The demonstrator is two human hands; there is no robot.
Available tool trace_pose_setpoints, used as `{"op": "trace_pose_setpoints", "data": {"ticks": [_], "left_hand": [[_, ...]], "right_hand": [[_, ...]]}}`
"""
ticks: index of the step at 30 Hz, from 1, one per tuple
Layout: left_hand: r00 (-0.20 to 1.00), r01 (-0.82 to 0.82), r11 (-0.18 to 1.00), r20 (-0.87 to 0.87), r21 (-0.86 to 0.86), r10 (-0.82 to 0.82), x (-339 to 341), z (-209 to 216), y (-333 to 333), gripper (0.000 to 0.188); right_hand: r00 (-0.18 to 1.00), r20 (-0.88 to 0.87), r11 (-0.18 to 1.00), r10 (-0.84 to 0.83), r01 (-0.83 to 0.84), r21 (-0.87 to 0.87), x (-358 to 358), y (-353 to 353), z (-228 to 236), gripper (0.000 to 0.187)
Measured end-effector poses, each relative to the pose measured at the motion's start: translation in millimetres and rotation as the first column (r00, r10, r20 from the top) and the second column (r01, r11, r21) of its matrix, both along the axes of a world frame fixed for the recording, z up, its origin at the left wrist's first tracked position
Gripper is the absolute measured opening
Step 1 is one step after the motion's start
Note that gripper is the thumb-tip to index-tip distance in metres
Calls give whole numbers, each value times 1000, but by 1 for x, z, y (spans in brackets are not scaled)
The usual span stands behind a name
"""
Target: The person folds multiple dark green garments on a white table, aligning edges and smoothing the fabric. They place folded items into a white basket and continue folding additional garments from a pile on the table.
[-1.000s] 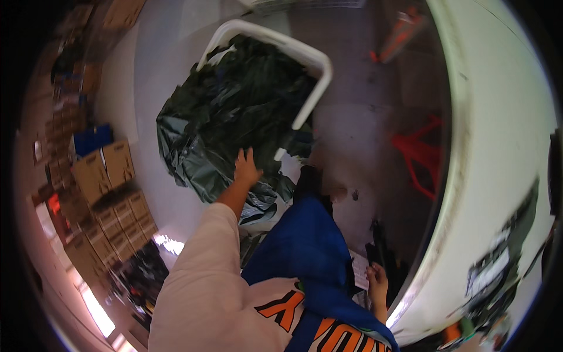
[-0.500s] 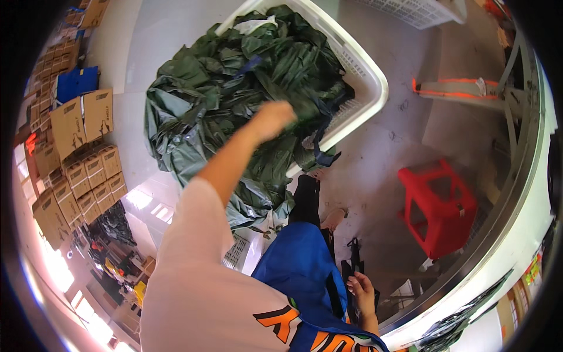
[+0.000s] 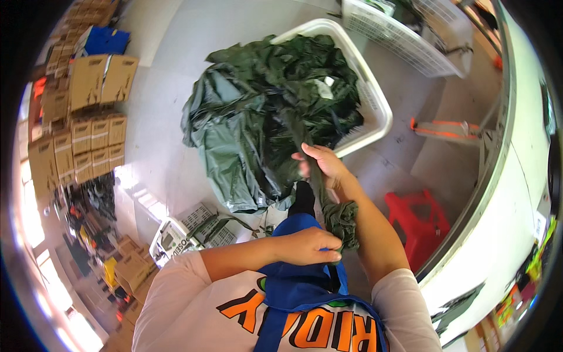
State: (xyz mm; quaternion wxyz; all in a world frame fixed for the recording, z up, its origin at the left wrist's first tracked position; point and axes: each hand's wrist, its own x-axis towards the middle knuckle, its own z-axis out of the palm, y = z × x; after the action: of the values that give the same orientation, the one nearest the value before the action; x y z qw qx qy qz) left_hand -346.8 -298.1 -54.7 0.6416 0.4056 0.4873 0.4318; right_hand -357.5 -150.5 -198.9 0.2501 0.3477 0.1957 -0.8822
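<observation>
Dark green, slightly shiny cloth lies in a large heap [image 3: 226, 120], spilling over the left side of a white plastic basket [image 3: 382, 111]. A long twisted length of this cloth [image 3: 319, 186] runs from the heap toward my body and ends in a crumpled bunch. My right hand [image 3: 328, 166] is closed around the length near the basket's front corner, its fingertips blurred. In front of my blue apron [image 3: 293, 222], my left hand [image 3: 306, 245] is closed at the bunched end, thumb and fingers pressed together on its edge.
Another white basket [image 3: 399, 41] stands at the far right. Right of me are a red plastic stool [image 3: 419, 226] and a pale table edge [image 3: 492, 234]. A smaller white crate [image 3: 170, 237] sits at my left. Cardboard boxes [image 3: 88, 146] are stacked along the left.
My left hand has come back from the heap to my waist. My right hand has risen from beside the apron and now grips the cloth, which stretches out from the heap.
</observation>
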Motion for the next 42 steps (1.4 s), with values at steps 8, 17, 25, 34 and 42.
{"op": "trace_pose_setpoints", "data": {"ticks": [8, 17, 25, 34, 42], "left_hand": [[136, -834, 551, -979, -30, 151, -189, -210, -65, 91], [108, -994, 78, -593, -77, 798, -255, -289, -69, 40], [857, -472, 830, 66, -297, 511, -38, -23, -79, 55], [885, 162, 982, 426, 95, -187, 57, 44, -51, 41], [717, -684, 695, -27, -220, 697, 50, 68, -108, 41]], "right_hand": [[797, 536, -727, 280, -188, 660, 20, 185, 34, 47], [929, 138, 424, 343, -285, 860, 127, 90, 10, 44], [984, -34, 909, 173, -147, 391, 5, 1, 38, 86], [50, 4, 8, 999, -249, 968, 2, -108, 148, 39], [504, -846, 795, 173, 436, 422, 9, 19, 405, 33]]}}
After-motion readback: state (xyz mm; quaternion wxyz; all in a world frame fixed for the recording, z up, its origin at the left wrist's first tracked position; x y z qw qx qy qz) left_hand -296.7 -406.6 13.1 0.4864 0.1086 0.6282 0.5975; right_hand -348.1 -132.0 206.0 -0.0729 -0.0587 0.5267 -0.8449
